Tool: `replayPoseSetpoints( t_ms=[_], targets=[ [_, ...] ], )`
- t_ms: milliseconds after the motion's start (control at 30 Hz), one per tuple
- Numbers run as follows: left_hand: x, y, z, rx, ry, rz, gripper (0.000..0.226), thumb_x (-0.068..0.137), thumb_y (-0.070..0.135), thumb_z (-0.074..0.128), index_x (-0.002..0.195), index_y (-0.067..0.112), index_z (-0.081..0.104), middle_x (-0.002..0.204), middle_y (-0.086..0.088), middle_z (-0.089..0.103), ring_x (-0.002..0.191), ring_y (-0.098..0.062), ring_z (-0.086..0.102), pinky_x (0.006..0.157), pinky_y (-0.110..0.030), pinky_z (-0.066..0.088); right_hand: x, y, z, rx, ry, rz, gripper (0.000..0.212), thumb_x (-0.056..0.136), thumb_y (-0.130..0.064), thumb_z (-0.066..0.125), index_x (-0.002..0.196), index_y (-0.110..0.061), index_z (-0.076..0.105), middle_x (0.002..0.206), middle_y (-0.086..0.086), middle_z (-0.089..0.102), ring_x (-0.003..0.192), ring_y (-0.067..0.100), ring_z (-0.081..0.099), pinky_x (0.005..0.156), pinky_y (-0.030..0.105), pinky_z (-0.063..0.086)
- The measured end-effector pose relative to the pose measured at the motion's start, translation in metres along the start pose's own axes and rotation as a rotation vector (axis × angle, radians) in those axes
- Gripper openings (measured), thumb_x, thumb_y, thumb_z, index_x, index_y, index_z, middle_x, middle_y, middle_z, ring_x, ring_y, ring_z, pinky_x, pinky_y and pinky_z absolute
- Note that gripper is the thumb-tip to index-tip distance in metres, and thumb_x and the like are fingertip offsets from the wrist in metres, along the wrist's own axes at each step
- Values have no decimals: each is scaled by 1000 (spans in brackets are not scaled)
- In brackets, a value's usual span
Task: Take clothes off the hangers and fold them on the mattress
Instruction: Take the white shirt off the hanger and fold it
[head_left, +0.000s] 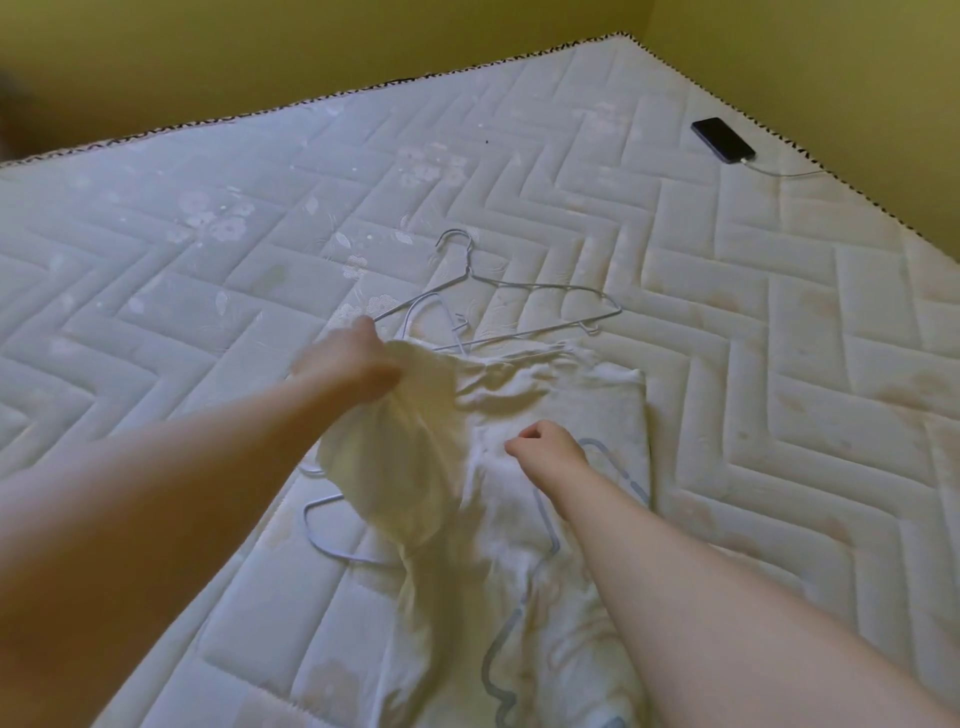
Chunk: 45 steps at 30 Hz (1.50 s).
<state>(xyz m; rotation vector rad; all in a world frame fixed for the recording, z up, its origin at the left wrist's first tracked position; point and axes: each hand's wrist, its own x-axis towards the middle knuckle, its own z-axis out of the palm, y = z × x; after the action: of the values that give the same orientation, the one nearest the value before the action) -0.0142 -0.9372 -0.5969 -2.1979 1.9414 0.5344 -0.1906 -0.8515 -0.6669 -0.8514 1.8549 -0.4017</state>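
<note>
Grips in the left hand (353, 364) one raised fold of the single white, grey-trimmed cloth garment (545, 395) spread on the quilted white mattress (208, 260). Rests the curled right hand (550, 447) on cloth just right of that grip; cannot tell whether it pinches. Shows two thin white wire hangers: far hanger (540, 286) just beyond the grip, near hanger (318, 538) below it, partly under cloth.

Dark phone (723, 140) was lying flat, screen black, way over on the far right, pretty close to the wall (810, 78). White cable (784, 172) was plugged into its near end and ran off right. Walls were yellowish-green and met in a corner up top.
</note>
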Motion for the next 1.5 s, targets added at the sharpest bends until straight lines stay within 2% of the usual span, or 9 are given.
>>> replayPoseSetpoints(
  t_ms=[133,233,333,467,600,767,933,1200,1500],
  targets=[
    [-38,69,5,-713,-521,-103,31,81,3,53,108,3,38,73,-11,45,55,-21,49,52,-29,45,-4,10,-13,227,45,74,18,93,-32,48,87,-16,53,94,4,56,92,25,54,77,31,42],
    [-59,98,34,-1064,-1015,-40,43,91,14,55,132,11,41,130,-8,44,114,-33,52,70,-56,49,-1,17,-19,577,61,153,43,98,-42,36,112,-9,59,104,5,63,100,23,58,91,33,45],
    [-58,105,72,-1169,-750,-18,48,95,8,46,140,13,33,126,-7,48,105,-28,57,74,-41,51,2,33,-22,742,143,290,66,87,-65,38,123,-12,54,118,8,62,109,29,58,100,44,44],
    [-50,73,109,-450,-146,66,32,91,18,48,122,20,52,120,-5,56,103,-25,56,87,-37,49,-2,57,-22,669,137,403,78,79,-42,68,143,-13,32,138,12,47,123,33,48,104,46,39],
    [-58,43,129,-230,-325,41,57,79,38,67,129,25,43,128,-7,41,112,-27,51,91,-38,47,2,68,-7,569,85,410,84,77,-22,75,142,-7,24,137,15,45,119,32,51,98,42,45],
    [-69,33,136,-184,-187,462,14,87,17,57,100,17,63,76,11,47,79,-13,47,58,-18,31,-1,68,2,494,205,313,52,86,9,46,131,-17,37,111,9,49,77,26,58,65,30,52],
    [-94,26,144,-22,-498,633,24,90,39,57,101,20,66,90,3,63,87,-16,56,74,-23,39,-6,77,-5,39,422,296,53,89,-6,47,137,-25,36,139,9,38,122,32,44,101,42,41],
    [-109,13,168,-12,-264,511,25,96,26,41,109,23,62,110,1,65,107,-22,56,88,-24,35,-27,96,21,-195,100,167,44,86,-15,48,127,-30,51,139,-1,30,124,26,31,106,36,34],
    [-67,61,152,-654,-128,57,26,94,19,48,120,19,51,87,-5,63,72,-21,66,65,-30,51,-3,81,-12,-15,309,141,30,88,-18,52,118,-15,53,131,8,43,117,29,47,96,33,40]
  ],
)
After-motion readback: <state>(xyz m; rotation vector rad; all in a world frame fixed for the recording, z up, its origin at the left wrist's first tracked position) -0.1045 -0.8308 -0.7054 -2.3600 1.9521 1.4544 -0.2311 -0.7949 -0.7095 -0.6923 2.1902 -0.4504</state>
